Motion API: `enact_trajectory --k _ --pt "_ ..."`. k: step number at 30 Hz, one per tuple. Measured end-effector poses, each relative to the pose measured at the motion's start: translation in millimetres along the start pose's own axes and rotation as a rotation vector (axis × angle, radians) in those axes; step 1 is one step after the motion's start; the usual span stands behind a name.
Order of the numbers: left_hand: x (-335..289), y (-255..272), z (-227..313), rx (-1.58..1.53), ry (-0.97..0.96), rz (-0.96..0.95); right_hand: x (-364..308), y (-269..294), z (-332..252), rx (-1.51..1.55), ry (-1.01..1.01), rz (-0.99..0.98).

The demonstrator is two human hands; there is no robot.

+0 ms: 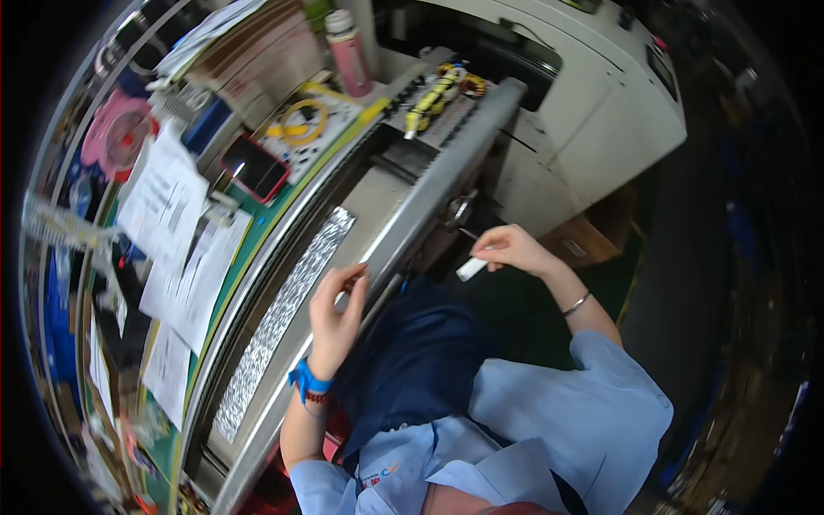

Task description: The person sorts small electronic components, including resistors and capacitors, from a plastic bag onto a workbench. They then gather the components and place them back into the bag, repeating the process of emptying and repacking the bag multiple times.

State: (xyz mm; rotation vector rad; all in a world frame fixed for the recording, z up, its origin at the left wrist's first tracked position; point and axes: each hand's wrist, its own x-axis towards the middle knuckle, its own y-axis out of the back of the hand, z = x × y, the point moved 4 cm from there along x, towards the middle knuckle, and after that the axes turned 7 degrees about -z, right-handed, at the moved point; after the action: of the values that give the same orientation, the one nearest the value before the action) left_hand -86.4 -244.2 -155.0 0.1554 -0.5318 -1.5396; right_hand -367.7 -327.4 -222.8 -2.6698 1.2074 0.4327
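Note:
My left hand (336, 316), with a blue band at its wrist, is over the near rail of a conveyor track (379, 206). Its fingers are curled and the thumb tip comes close to the index fingertip; what lies between them, if anything, is too small to make out. Below and left of it, a long silvery speckled strip (287, 322) lies along the track. Off to the right, past the rail, my right hand (513, 249) pinches a small flat white piece (471, 269) that hangs out below the fingers.
A circuit board with yellow-taped parts (433, 101) sits at the track's far end, before a pale machine (566, 94). Left of the track are a red-cased phone (256, 167), papers (163, 202), yellow tape roll (304, 122), pink bottle (348, 56) and pink fan (120, 136).

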Motion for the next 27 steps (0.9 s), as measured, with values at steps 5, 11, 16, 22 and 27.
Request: enact_trajectory --k 5,11,16,22,27 --pt "-4.5 5.4 -9.5 0.05 0.07 -0.022 -117.6 159.0 213.0 0.066 -0.424 0.514" --pt "-7.1 17.3 -9.3 0.06 0.074 0.033 -201.7 314.3 258.7 0.424 0.157 1.343" --pt "-13.6 35.1 -15.6 -0.016 0.062 0.125 -210.1 357.2 281.7 0.146 -0.064 1.31" --pt "-61.1 96.7 -9.4 0.227 0.062 0.459 -43.5 188.8 236.5 -0.047 -0.132 0.907" --pt "-125.3 147.3 -15.0 0.454 0.04 0.837 9.4 133.0 90.7 -0.396 0.289 0.906"
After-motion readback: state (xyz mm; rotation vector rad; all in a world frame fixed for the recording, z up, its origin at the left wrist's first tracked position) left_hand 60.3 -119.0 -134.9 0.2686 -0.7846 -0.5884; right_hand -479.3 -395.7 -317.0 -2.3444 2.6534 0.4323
